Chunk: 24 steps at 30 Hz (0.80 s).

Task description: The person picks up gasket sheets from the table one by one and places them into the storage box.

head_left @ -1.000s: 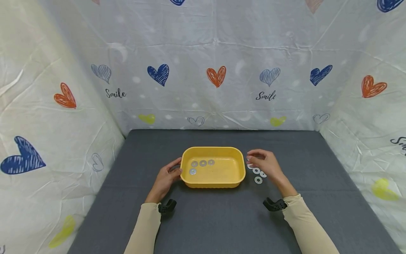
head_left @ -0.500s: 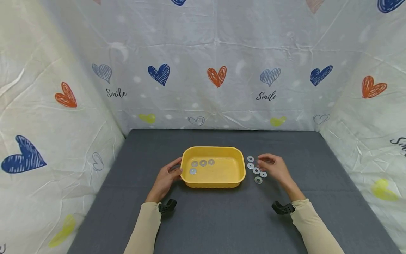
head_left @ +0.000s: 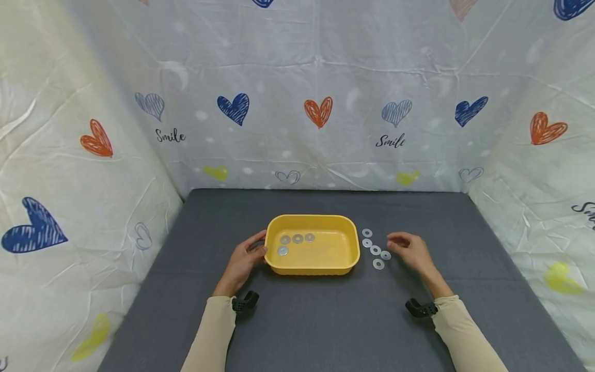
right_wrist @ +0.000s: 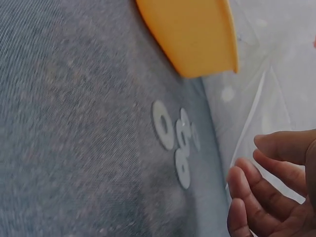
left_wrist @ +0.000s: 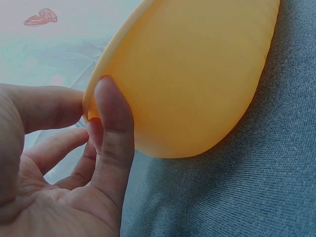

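Note:
A yellow plastic tray (head_left: pixel 312 264) sits on the dark table, with several flat metal washers (head_left: pixel 297 238) lying in its left half. My left hand (head_left: pixel 243 264) pinches the tray's left rim; in the left wrist view the thumb (left_wrist: pixel 114 123) lies along the outside wall and fingertips reach over the edge. To the right of the tray, several more washers (head_left: pixel 375 250) lie flat on the cloth in a loose line. Just right of them hovers my right hand (head_left: pixel 412 252), fingers loosely bent, with nothing visible between thumb and fingertips in the right wrist view.
Dark grey cloth (head_left: pixel 297 325) covers the table. Pale sheets (head_left: pixel 353 77) printed with hearts hang behind and at both sides. Black straps with camera mounts (head_left: pixel 245 301) are worn on both wrists.
My right hand has drawn back to the right from beside the tray, uncovering the washers on the cloth. The left hand, the tray and the washers inside it have stayed put.

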Available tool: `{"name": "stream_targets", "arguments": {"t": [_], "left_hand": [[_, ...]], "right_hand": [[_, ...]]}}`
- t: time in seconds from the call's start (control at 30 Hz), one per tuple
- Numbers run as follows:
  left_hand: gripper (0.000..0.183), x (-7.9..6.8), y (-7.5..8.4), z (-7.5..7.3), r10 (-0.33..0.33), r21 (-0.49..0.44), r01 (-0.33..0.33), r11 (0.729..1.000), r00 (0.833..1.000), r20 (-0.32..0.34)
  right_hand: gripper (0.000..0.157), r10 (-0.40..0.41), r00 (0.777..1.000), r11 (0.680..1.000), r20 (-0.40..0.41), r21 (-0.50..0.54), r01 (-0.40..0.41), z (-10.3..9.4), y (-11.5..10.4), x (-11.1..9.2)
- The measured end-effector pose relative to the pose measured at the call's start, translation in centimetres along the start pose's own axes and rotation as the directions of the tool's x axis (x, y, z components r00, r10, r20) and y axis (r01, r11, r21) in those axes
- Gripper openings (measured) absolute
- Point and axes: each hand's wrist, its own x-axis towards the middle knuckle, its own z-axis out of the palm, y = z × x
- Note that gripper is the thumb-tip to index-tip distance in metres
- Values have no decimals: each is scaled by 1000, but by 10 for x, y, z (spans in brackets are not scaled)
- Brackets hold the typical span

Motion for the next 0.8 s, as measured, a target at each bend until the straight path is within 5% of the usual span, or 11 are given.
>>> {"name": "stream_targets", "arguments": {"t": [0.8], "left_hand": [[56,-2,2,2,-6,10,6,1000,1000,-9]], "right_hand": [[34,1,994,998,110,-56,5,5,36,1]]}}
